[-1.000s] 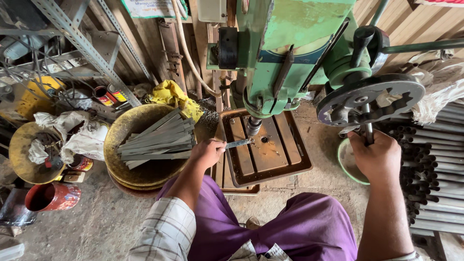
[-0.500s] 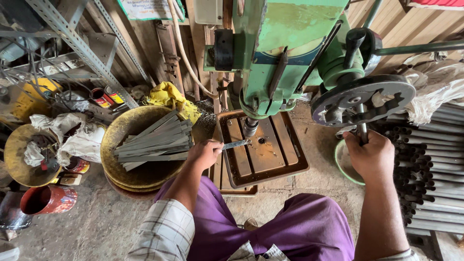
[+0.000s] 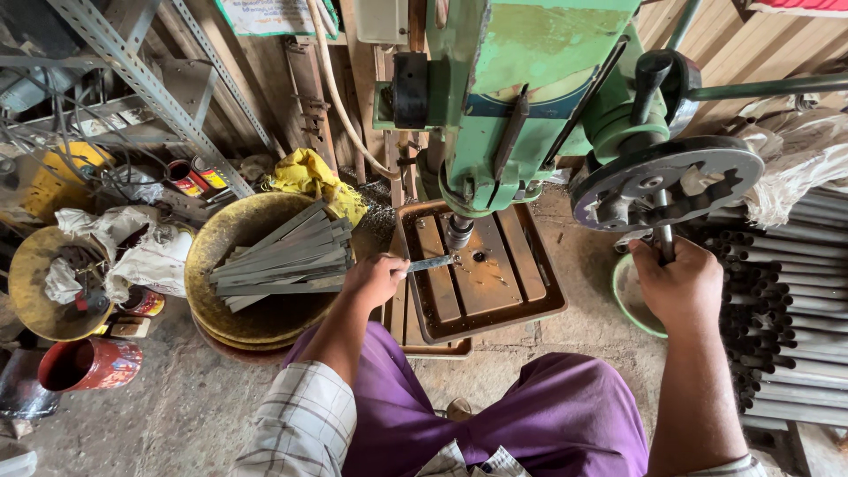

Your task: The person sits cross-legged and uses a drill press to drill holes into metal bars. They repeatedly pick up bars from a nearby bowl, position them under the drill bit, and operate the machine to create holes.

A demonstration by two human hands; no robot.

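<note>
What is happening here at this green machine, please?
A seated person works at a green drill press. The left hand holds a flat metal strip on the rusty brown table, its end under the drill chuck. The right hand grips the feed handle below the spoked wheel. More grey strips lie in a round yellow pan at the left, and metal tubes are stacked at the right.
</note>
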